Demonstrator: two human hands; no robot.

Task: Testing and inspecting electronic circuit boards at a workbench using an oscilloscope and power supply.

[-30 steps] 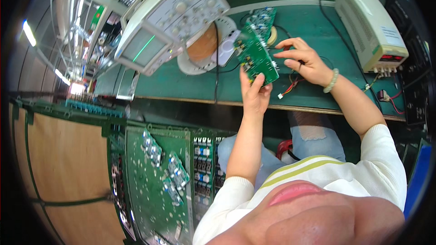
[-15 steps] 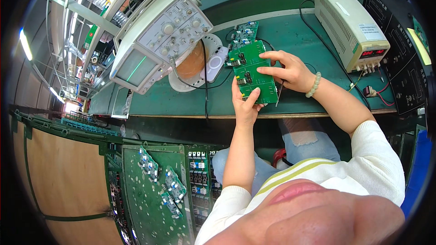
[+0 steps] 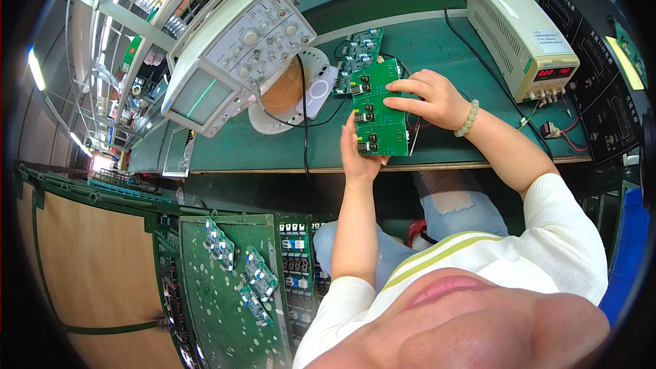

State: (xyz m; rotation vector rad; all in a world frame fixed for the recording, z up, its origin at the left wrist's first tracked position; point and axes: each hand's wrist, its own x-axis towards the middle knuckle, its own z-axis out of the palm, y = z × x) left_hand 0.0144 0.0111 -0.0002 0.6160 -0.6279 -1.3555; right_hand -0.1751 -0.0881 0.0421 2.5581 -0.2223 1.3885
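A green circuit board panel (image 3: 383, 111) in three joined sections, each with a small dark digit display, is held up over the bench's front edge. My left hand (image 3: 360, 158) supports its lower left corner, thumb along the left edge and the other fingers mostly hidden beneath. On the upper right part rest the index and middle fingers of my right hand (image 3: 437, 101); its thumb is out of sight. A thin light rod (image 3: 414, 138) shows beside the board's lower right edge; what holds it is unclear. Behind lie populated circuit boards (image 3: 361, 46), partly covered by the panel.
An oscilloscope (image 3: 239, 55) with a green trace stands at left, beside a white round-holed tray (image 3: 263, 123). At right are a power supply (image 3: 523, 37) with red digits and black panels (image 3: 594, 68). Cables cross the green bench (image 3: 437, 34). More boards (image 3: 260, 273) lie on a lower green surface.
My left thumb has come off the face of the lowest section to the left edge, uncovering its display. My right fingers stay at the panel's right side. The whole view has shifted slightly.
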